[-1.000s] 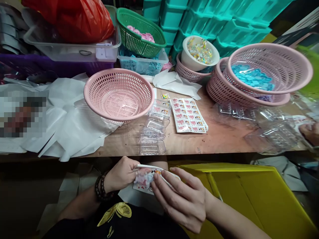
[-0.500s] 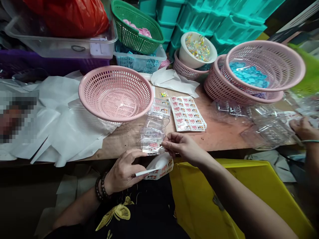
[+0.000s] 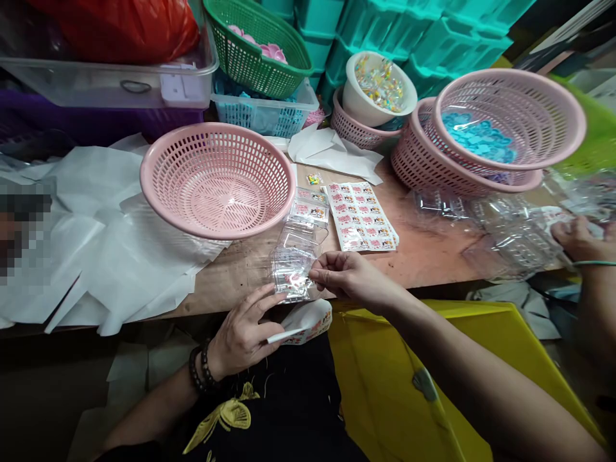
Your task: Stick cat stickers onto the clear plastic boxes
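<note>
My left hand point(image 3: 245, 333) is closed on a curled sticker sheet point(image 3: 314, 321), gripping it low between thumb and fingers. Its upper fingertips touch the near edge of a clear plastic box point(image 3: 289, 258) on the table's front edge. Thumb and forefinger of my right hand point(image 3: 349, 274) pinch the right end of a small printed sticker point(image 3: 297, 280) at that box's near part; whether it lies flat there I cannot tell. Beyond is another clear box point(image 3: 308, 208) with a sticker on it. A stack of sticker sheets point(image 3: 363, 218) lies to the right.
A pink basket point(image 3: 216, 179) stands at left beside white backing paper point(image 3: 110, 237). Pink baskets point(image 3: 510, 122) with blue pieces are stacked at right, near clear packs point(image 3: 510, 237). Another person's hand point(image 3: 582, 237) works at far right. A small candy-like packet point(image 3: 314, 179) lies behind.
The view has shifted slightly. My left fingertips have moved a little further onto the box's near edge. My right hand keeps its pinch, and the sticker's angle looks slightly different.
</note>
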`<state>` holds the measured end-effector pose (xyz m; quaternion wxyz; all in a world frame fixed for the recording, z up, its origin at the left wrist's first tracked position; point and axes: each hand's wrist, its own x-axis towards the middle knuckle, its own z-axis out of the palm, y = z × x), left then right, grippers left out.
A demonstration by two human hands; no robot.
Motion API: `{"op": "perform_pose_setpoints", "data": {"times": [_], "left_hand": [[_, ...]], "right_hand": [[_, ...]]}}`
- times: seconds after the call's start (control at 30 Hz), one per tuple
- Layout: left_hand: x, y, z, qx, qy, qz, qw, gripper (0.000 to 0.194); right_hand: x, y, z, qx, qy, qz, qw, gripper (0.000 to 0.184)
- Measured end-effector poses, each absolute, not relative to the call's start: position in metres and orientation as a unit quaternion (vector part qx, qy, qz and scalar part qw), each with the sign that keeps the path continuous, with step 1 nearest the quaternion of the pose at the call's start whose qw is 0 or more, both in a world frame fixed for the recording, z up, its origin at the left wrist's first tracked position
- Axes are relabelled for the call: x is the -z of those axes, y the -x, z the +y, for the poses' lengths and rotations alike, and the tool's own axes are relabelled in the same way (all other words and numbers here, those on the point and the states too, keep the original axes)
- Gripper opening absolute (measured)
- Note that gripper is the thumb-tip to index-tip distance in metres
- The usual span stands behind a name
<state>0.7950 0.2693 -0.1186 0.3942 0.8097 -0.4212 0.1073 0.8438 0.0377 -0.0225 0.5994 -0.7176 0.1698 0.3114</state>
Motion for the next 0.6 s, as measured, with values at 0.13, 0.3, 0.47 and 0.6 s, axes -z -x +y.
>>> {"op": "perform_pose_setpoints", "data": {"times": [0.13,0.3,0.47,0.6], "left_hand": [[0.1245,-0.7920,0.2709,-0.103,-0.806,-0.429,0.394,0.006],[0.1280,-0.7896,0.2716,-0.109,-0.800,-0.439,0.395,0.006],[0.1287,-0.7882,0.2716,-0.112,-0.798,-0.443,0.394,0.008],[0.1289,-0.7875,0.2715,-0.111,-0.800,-0.443,0.389,0.008]], "right_hand": [[0.0225,-0.8425,0.0393,-0.309,0.723,0.176,0.592,0.043],[0.0241,-0.8396,0.0418,-0.331,0.712,0.199,0.587,0.036],[0.0248,-0.8386,0.0430,-0.333,0.707,0.213,0.587,0.031],[0.0241,-0.8391,0.0445,-0.326,0.707,0.227,0.585,0.031]]}}
